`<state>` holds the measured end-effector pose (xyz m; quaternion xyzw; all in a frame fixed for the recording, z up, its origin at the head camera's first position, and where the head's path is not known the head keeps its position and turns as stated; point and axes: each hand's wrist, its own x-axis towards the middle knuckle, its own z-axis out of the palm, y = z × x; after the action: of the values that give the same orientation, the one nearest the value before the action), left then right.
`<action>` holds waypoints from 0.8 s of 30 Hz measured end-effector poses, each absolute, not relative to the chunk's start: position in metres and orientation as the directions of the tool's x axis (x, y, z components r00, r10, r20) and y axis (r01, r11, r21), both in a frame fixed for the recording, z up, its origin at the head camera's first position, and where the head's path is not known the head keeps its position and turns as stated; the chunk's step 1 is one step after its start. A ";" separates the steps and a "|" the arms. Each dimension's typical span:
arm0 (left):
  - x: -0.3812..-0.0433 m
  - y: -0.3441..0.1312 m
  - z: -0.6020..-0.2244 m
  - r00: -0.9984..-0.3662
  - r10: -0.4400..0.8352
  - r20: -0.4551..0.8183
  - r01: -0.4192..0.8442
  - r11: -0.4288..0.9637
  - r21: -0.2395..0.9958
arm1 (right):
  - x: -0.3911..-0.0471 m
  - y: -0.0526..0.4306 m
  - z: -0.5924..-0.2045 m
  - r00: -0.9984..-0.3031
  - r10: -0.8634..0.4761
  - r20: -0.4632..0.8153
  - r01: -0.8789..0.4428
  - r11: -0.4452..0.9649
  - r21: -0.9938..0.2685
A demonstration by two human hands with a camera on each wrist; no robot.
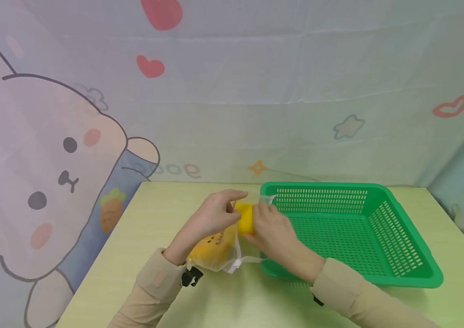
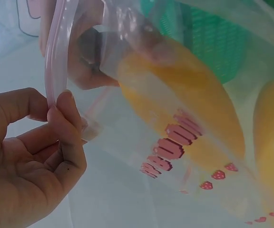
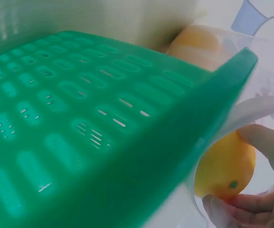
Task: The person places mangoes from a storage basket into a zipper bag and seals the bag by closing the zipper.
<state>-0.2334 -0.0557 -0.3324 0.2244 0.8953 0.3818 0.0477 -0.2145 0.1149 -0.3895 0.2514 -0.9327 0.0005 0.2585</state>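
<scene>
My left hand [image 1: 214,213] pinches the rim of a clear plastic zip bag [image 1: 237,248] between thumb and fingers. The left wrist view shows red letters and small strawberries printed on the bag. At the bag's mouth my right hand [image 1: 276,233] grips a smooth yellow oval fruit, which looks like a mango [image 1: 246,219]. In the right wrist view a small green spot marks the end of this mango [image 3: 227,166], held between thumb and fingers. Another yellow fruit [image 2: 272,142] lies inside the bag, seen through the plastic. The right fingers are partly hidden by fruit and plastic.
A green slotted plastic basket [image 1: 414,228] stands on the pale yellow table [image 1: 121,269], right of the bag. Its near left side lies close by the right hand and forearm. A printed cloth [image 1: 256,114] hangs behind the table.
</scene>
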 end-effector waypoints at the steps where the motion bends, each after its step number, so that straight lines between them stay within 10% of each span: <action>1: -0.233 -0.056 -0.333 -0.893 0.442 0.085 0.367 0.608 0.704 | -0.214 0.115 -0.390 -0.744 -0.462 0.483 -0.458 0.879 0.134; 24: -0.231 -0.054 -0.334 -0.884 0.463 0.068 0.366 0.593 0.717 | -0.227 0.164 -0.363 -0.699 -0.509 0.502 -0.537 0.838 0.102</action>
<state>-0.2309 -0.0540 -0.3345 0.2330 0.8903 0.3862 0.0627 -0.2272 0.1643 -0.3626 0.2838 -0.9214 0.0259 0.2642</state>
